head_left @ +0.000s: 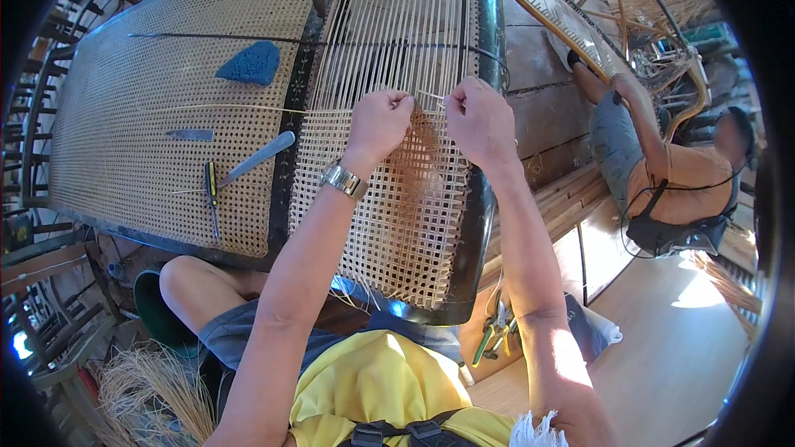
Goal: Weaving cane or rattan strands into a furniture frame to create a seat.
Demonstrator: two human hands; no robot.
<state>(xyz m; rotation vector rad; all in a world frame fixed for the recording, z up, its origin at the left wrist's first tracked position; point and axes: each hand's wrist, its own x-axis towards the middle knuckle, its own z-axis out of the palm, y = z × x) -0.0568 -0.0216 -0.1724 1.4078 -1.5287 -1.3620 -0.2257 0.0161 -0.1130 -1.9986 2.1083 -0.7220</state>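
Note:
A dark frame (pixel 489 0) with two caned panels lies in front of me. The right panel (pixel 389 232) is woven in its near half, with mostly lengthwise strands in its far half. Over the border between them, my left hand (pixel 381 128) is closed in a pinch on a thin pale cane strand (pixel 248 107), which trails left across the finished left panel (pixel 141 157). My right hand (pixel 484 124) is pinched near the panel's right edge, with a short piece of pale strand at its fingertips. The fingers partly hide the strand.
On the left panel lie a blue spongy piece (pixel 251 63), a long dark rod (pixel 240 37), a blue-handled tool (pixel 263 156) and a screwdriver (pixel 212 190). Pliers (pixel 495 333) lie near my right arm. Loose cane (pixel 153 397) sits lower left. Another person (pixel 687 170) works at right.

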